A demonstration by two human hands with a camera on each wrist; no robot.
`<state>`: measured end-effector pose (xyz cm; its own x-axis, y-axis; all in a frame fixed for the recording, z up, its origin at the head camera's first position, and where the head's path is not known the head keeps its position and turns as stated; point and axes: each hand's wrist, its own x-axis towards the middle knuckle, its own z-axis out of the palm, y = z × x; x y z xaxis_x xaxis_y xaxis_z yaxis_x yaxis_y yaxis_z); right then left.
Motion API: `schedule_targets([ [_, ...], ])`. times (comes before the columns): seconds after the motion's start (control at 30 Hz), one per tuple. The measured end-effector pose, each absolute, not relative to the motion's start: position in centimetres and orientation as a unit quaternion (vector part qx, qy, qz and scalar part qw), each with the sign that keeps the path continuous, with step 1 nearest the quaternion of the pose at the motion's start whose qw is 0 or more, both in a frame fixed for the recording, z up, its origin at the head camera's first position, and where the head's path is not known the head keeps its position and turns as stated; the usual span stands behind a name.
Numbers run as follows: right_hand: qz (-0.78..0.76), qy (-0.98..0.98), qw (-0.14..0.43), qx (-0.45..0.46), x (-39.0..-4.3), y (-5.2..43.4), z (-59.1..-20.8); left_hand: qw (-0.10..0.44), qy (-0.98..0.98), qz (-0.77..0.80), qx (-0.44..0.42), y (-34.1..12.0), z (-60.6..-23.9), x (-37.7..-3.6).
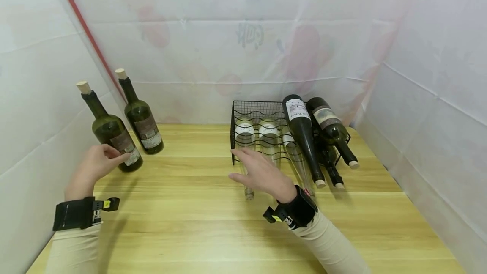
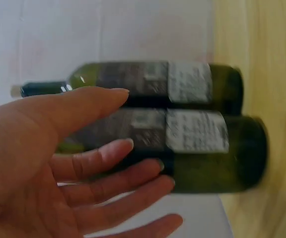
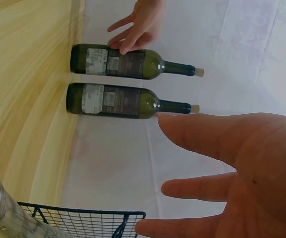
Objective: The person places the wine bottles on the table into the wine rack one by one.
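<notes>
Two dark green corked wine bottles stand upright at the left: a nearer bottle [image 1: 114,132] and a farther bottle [image 1: 142,124]. My left hand [image 1: 95,164] is beside the nearer one, thumb and fingers apart; whether it touches the glass I cannot tell. In the left wrist view the spread fingers [image 2: 128,198] lie in front of the nearer bottle [image 2: 207,168]. Over the front left of a black wire rack [image 1: 233,132] hovers my right hand [image 1: 262,174], fingers extended and holding nothing. Clear bottles [image 1: 245,136] lie in the rack beneath it.
On the rack's right side, a dark bottle with a white label [image 1: 302,138] and another dark bottle [image 1: 331,126] lie on top, necks toward me. A smaller dark neck [image 1: 332,174] shows below them. White curtains [image 1: 209,54] enclose the wooden table [image 1: 182,223].
</notes>
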<state>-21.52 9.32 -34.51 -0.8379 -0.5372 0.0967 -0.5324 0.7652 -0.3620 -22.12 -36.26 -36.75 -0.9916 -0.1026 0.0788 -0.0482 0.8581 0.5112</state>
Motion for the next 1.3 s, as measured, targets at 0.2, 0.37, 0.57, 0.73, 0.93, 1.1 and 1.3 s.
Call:
schedule_targets([
  [0.2,-0.191,0.940,0.013,-0.282,-21.5,9.4,-34.5,0.031,-0.957,-0.266,0.109,-38.1,-38.0,-22.7],
  [0.37,-0.195,0.941,0.022,-0.276,-21.4,9.5,-34.6,-0.017,-0.943,-0.308,0.124,-39.0,-38.6,-23.5],
  [0.57,-0.199,0.942,0.034,-0.270,-21.2,9.4,-34.6,-0.006,-0.917,-0.383,0.108,-39.2,-39.9,-24.7],
  [0.73,-0.198,0.940,0.032,-0.276,-21.1,9.3,-34.6,0.024,-0.893,-0.437,0.105,-39.7,-41.3,-25.5],
  [0.93,-0.198,0.940,0.035,-0.276,-21.2,9.2,-34.6,0.069,-0.887,-0.449,0.083,-40.2,-42.4,-26.0],
  [1.1,-0.196,0.942,0.041,-0.269,-21.2,9.1,-34.5,0.092,-0.900,-0.418,0.081,-40.0,-42.3,-26.0],
  [1.3,-0.197,0.943,0.045,-0.265,-21.3,9.2,-34.6,0.119,-0.912,-0.388,0.066,-38.8,-41.8,-25.8],
])
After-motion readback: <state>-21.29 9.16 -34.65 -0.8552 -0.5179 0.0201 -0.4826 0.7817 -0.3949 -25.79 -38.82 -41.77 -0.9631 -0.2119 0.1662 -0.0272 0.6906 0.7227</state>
